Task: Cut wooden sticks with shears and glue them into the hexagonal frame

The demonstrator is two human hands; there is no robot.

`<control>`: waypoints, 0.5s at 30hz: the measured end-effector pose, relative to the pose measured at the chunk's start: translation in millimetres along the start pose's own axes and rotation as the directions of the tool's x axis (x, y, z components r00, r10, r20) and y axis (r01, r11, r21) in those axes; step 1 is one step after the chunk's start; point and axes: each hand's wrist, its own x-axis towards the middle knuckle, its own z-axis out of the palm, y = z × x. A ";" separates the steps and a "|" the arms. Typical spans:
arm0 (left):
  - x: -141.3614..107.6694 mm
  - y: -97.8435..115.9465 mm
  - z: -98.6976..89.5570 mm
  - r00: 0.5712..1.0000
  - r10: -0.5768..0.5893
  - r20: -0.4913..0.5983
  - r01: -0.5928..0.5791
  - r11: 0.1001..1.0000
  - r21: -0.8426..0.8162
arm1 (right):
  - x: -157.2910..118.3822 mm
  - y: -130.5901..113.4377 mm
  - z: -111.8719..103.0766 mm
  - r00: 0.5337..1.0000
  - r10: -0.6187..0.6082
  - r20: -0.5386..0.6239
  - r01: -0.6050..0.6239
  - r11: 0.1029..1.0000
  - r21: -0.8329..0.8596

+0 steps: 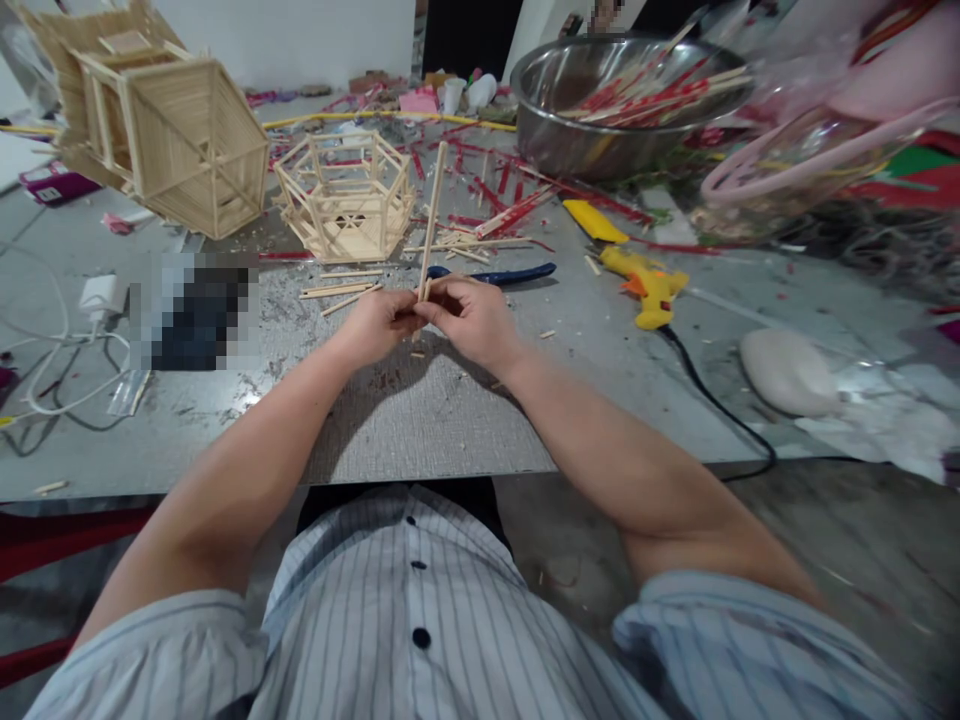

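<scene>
Both hands meet over the near middle of the table, pinching wooden sticks. From between their fingertips a long bamboo stick (433, 215) rises almost upright, with a short piece against its lower end. My left hand (381, 322) is closed on the lower end from the left. My right hand (472, 312) pinches the same spot from the right, its thumb towards me. Just behind the right hand lies a blue-handled tool (517, 273), its head partly hidden. Several cut sticks (341, 290) lie beyond the left hand. Farther back stands an open hexagonal stick frame (352, 215).
A larger stick-built model (199, 150) leans at the back left. On the right lies a yellow glue gun (649, 285) with a black cord. A steel bowl (540, 125) of red sticks stands behind it. A white charger (101, 297) and cables lie left. Red scraps litter the back.
</scene>
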 end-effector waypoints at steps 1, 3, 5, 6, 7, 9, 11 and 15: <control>-0.1 0.0 0.6 1.000 -0.004 0.011 0.004 1.000 0.009 | -0.1 1.4 0.5 1.000 0.007 0.012 -0.007 1.000 0.002; -0.4 0.9 1.3 1.000 -0.010 0.021 0.009 1.000 0.021 | -0.3 3.2 1.4 0.999 0.020 0.030 -0.021 0.999 0.024; -0.6 2.0 1.4 1.000 -0.013 0.028 0.012 1.000 0.024 | -0.4 4.4 2.5 0.999 0.023 0.032 -0.024 0.998 0.057; -0.7 2.5 1.1 0.999 -0.015 0.033 0.014 1.000 0.020 | -0.5 4.9 3.1 0.999 0.024 0.028 -0.026 0.997 0.070; -0.6 2.9 0.8 0.999 -0.018 0.041 0.018 1.000 0.013 | -0.5 5.3 3.7 0.999 0.029 0.022 -0.031 0.996 0.080; -0.4 3.2 0.1 0.998 -0.028 0.053 0.028 1.000 0.002 | -0.5 5.6 4.9 0.999 0.049 0.005 -0.050 0.994 0.098; -0.3 2.9 -0.5 0.998 -0.030 0.060 0.030 1.000 0.007 | -0.5 5.0 5.5 0.998 0.069 -0.006 -0.068 0.991 0.114; -0.4 2.4 -0.5 0.998 -0.017 0.059 0.015 0.999 0.045 | -0.2 1.1 4.7 0.996 0.087 -0.005 -0.086 0.988 0.129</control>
